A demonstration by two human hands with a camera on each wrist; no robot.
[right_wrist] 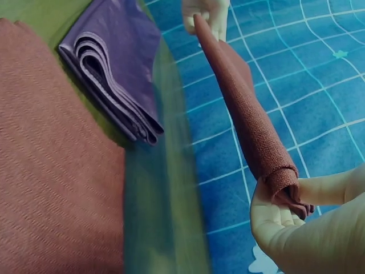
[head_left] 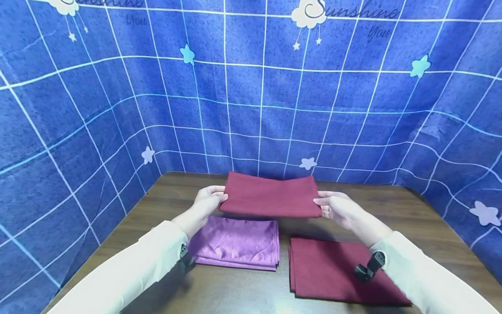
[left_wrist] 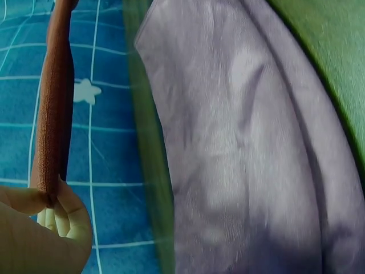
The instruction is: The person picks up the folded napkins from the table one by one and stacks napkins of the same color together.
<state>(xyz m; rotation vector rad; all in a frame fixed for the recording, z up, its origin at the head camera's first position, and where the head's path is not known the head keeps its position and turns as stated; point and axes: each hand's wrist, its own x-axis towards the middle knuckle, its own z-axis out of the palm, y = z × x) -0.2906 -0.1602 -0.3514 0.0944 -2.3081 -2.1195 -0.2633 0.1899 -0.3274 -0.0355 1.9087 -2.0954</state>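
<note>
A folded dark red cloth (head_left: 272, 196) is held up above the back of the table, stretched between both hands. My left hand (head_left: 205, 200) pinches its left end, thumb on the near side; the left wrist view shows the cloth (left_wrist: 55, 108) edge-on in that pinch. At the other end, my right hand (head_left: 339, 207) grips between thumb and fingers, and folded layers of the cloth (right_wrist: 259, 125) show there in the right wrist view. Below the left hand lies a folded shiny purple cloth (head_left: 237, 242). Another folded dark red cloth (head_left: 333, 270) lies under the right forearm.
The brown wooden table (head_left: 235, 290) carries the two lying cloths, a gap between them. A blue curtain (head_left: 243, 91) with white grid lines and stars hangs behind the table and along its sides. Small black devices (head_left: 370, 266) sit at the sleeve cuffs.
</note>
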